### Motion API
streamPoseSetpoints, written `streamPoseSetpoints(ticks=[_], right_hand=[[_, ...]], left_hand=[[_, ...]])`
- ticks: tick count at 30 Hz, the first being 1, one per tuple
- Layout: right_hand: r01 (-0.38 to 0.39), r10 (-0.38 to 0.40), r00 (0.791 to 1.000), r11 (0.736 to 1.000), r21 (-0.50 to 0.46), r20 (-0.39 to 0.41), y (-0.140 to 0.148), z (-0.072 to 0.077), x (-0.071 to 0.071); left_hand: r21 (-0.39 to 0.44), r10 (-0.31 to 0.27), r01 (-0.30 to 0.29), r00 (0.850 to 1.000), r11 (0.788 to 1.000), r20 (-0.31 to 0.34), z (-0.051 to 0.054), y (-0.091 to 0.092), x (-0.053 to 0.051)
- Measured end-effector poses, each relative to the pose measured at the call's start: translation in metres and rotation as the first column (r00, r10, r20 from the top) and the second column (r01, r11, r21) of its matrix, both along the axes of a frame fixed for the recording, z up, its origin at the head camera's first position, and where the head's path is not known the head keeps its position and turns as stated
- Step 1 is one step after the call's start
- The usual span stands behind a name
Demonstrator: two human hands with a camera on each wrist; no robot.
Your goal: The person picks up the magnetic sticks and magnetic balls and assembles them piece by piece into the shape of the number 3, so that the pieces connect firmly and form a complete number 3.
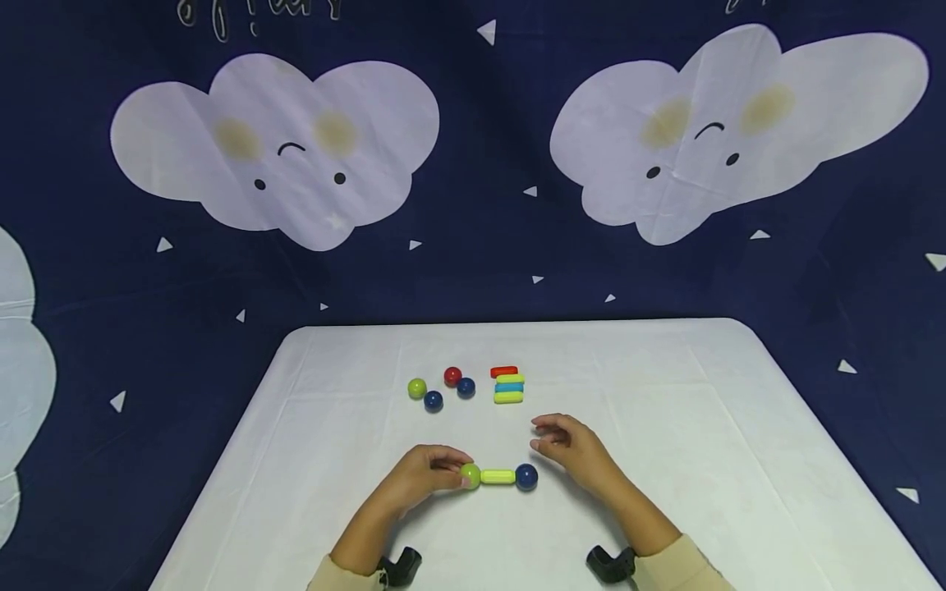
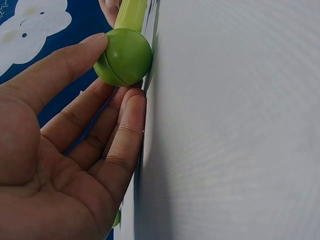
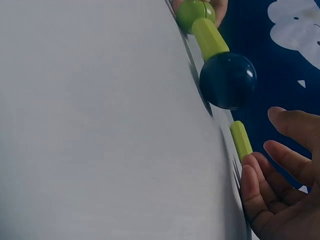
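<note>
A green ball [image 1: 470, 476], a yellow-green rod [image 1: 498, 477] and a dark blue ball [image 1: 527, 477] are joined in a straight line near the middle of the white table. My left hand [image 1: 427, 478] pinches the green ball between thumb and fingers, as the left wrist view also shows. To the right of the blue ball and slightly beyond it, my right hand [image 1: 578, 447] hovers with loosely bent fingers and holds nothing. In the right wrist view, a loose yellow-green rod [image 3: 241, 140] appears just past its fingertips, seemingly farther back.
Loose balls lie toward the back of the table [image 1: 332, 460]: a green one [image 1: 417, 388], a red one [image 1: 452, 377] and two dark blue ones. Beside them are several short rods, red [image 1: 504, 372], yellow-green [image 1: 508, 398] and blue [image 1: 509, 388]. A navy cloth with clouds hangs behind.
</note>
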State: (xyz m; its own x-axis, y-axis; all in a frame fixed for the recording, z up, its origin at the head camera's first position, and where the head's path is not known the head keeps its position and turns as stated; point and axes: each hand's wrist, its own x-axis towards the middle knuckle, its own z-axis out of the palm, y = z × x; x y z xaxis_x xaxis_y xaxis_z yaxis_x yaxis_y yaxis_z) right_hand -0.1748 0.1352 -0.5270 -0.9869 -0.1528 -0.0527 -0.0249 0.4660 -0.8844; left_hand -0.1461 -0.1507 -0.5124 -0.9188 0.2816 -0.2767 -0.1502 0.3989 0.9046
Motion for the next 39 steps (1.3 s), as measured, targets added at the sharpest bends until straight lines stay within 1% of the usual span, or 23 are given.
streamPoseSetpoints(ticks=[6, 12, 17, 23, 30, 39], right_hand=[[0.014, -0.014, 1.000, 1.000, 0.019, -0.010, -0.004, 0.000, -0.018], [0.022, -0.021, 0.999, 0.999, 0.035, -0.031, -0.008, -0.003, -0.036], [0.033, -0.031, 0.999, 0.998, 0.050, -0.041, -0.012, -0.003, -0.049], [0.044, -0.040, 0.998, 0.995, 0.091, -0.049, -0.015, -0.004, -0.059], [0.036, -0.028, 0.998, 0.990, 0.133, -0.059, -0.020, -0.004, -0.067], [0.035, -0.021, 0.996, 0.986, 0.161, -0.086, -0.024, -0.006, -0.073]], left_hand=[[-0.011, 0.002, -0.002, 1.000, 1.000, -0.002, 0.001, 0.000, 0.000], [-0.022, 0.006, -0.006, 1.000, 1.000, -0.007, -0.001, 0.000, -0.001], [-0.016, 0.012, -0.012, 1.000, 1.000, -0.002, -0.001, 0.001, 0.000], [-0.009, 0.011, -0.011, 1.000, 1.000, 0.003, -0.001, 0.001, -0.001], [0.009, -0.005, 0.005, 1.000, 1.000, -0.003, -0.004, -0.002, -0.002], [-0.001, -0.008, 0.008, 1.000, 1.000, -0.013, -0.004, -0.002, -0.003]])
